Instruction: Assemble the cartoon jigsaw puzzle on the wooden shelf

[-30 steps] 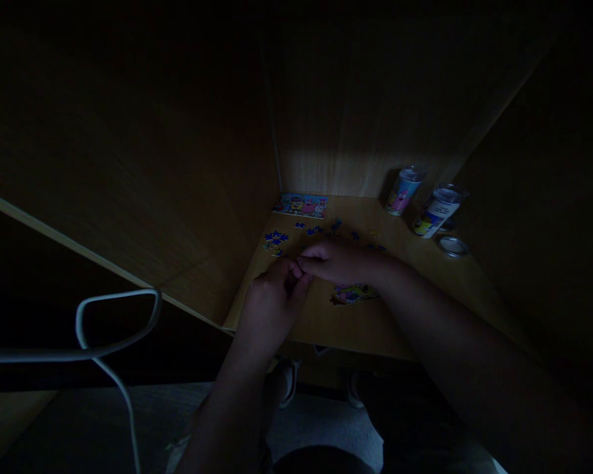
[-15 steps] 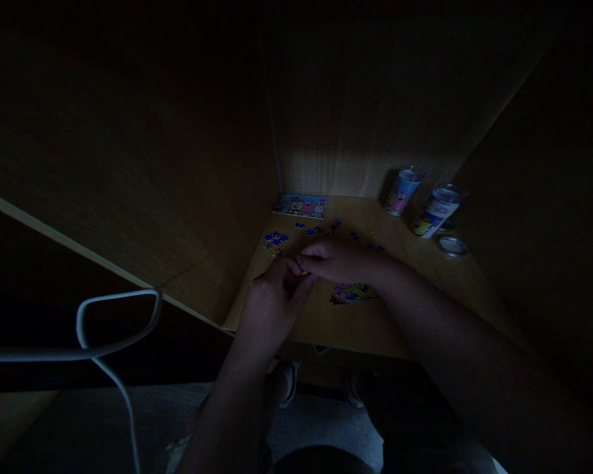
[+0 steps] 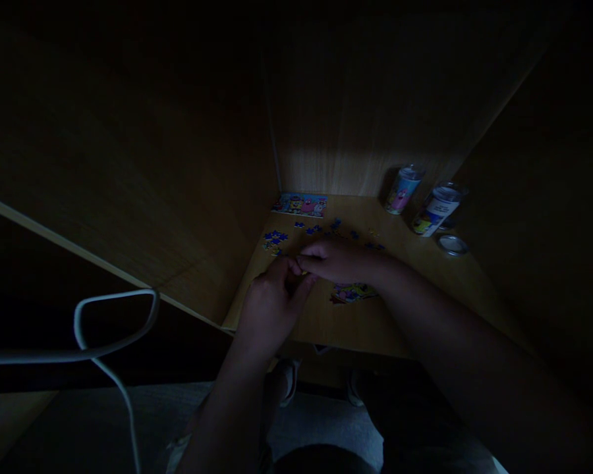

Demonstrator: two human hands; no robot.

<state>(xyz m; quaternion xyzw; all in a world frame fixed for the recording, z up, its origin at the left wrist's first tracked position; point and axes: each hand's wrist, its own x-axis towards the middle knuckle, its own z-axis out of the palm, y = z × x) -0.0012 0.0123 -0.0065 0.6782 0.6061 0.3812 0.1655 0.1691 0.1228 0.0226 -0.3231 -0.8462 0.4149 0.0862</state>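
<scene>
Over the wooden desk, my left hand [image 3: 273, 296] and my right hand [image 3: 329, 259] meet at the fingertips. Both are closed in a pinch around a small yellowish puzzle piece [image 3: 304, 272], mostly covered by the fingers. A partly joined puzzle section [image 3: 352, 292] in pink, green and yellow lies under my right wrist, its upper side hidden. Beyond the hands are loose blue pieces [image 3: 275, 236] in a cluster on the left, with several more blue pieces [image 3: 314, 230] scattered toward the middle. The dim light blurs their detail.
At the back left lies a cartoon picture strip [image 3: 301, 205]. Two clear-topped printed canisters, one pink and blue [image 3: 404, 191] and one white-labelled [image 3: 435, 212], stand at the back right beside a round lid [image 3: 452, 245]. Wooden panels enclose the desk [image 3: 360, 326]. A white cable [image 3: 116, 349] loops at left.
The view has shifted very slightly. Both hands keep the same pinch on the small piece, and the things on the desk stay where they were.
</scene>
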